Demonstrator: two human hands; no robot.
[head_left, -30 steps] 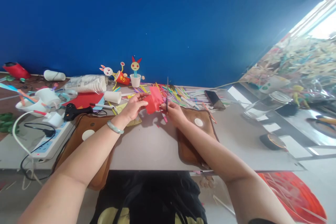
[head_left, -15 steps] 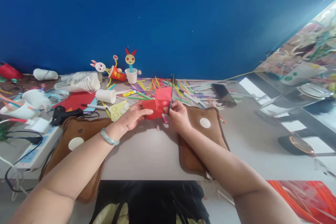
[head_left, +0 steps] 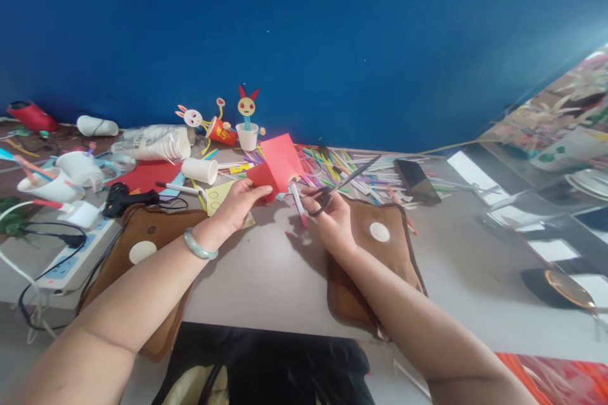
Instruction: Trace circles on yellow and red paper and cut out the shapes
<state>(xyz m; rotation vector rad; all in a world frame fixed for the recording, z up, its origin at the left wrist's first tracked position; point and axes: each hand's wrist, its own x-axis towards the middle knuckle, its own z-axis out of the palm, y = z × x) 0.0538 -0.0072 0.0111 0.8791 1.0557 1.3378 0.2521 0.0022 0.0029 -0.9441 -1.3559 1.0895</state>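
Between thumb and fingers, my left hand (head_left: 240,205) pinches a folded sheet of red paper (head_left: 282,161), raised above the table. My right hand (head_left: 332,218) grips a pair of dark scissors (head_left: 354,174) by the handles, its blades pointing up and to the right, apart from the paper. Just below the paper lies a pink-and-white marker (head_left: 299,202), close to my right fingers. Beside my left hand is a yellow sheet with drawn circles (head_left: 216,197), partly covered by that hand.
Coloured pipe cleaners (head_left: 332,164) spread along the wall behind. At left are paper cups (head_left: 199,169), a glue gun (head_left: 126,199) and a power strip (head_left: 78,259). Brown pads (head_left: 375,272) lie under both forearms. A phone (head_left: 417,180) rests at right; decorated cup figures (head_left: 247,136) stand behind.
The scissors have come away from the red paper and swung to the right with my right hand. The paper has tilted left in my left hand. The view has shifted slightly.
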